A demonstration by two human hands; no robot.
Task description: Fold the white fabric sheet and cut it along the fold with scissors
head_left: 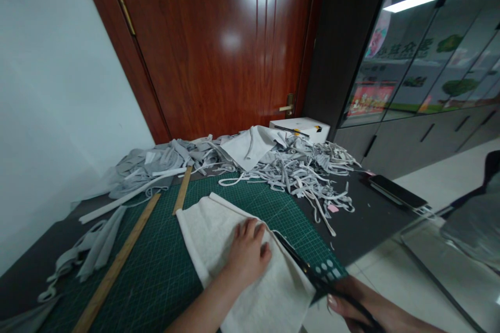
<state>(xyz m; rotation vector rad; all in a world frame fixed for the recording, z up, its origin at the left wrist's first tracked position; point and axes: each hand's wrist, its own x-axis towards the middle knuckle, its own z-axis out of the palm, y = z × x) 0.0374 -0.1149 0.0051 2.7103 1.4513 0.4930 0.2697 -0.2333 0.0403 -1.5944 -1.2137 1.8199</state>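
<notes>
A piece of off-white cloth [213, 234] lies over the green cutting mat [156, 250], its near end running past the bottom of the view. My left hand [248, 252] rests on it, fingers slightly bent and pressing it down close to its right edge. In my right hand [355, 299] is a pair of black scissors [308, 270], held by the handles. The blades lie along the cloth's right edge and point up and left, near a thin strip at that edge. How far apart the blades are is hard to see.
Two wooden rulers [125, 255] lie left on the mat. Heaps of grey and white fabric strips [292, 169] cover the table's back, before a white box [302, 127]. A phone-like black object [398, 191] sits at the right edge. A brown door [211, 52] stands behind.
</notes>
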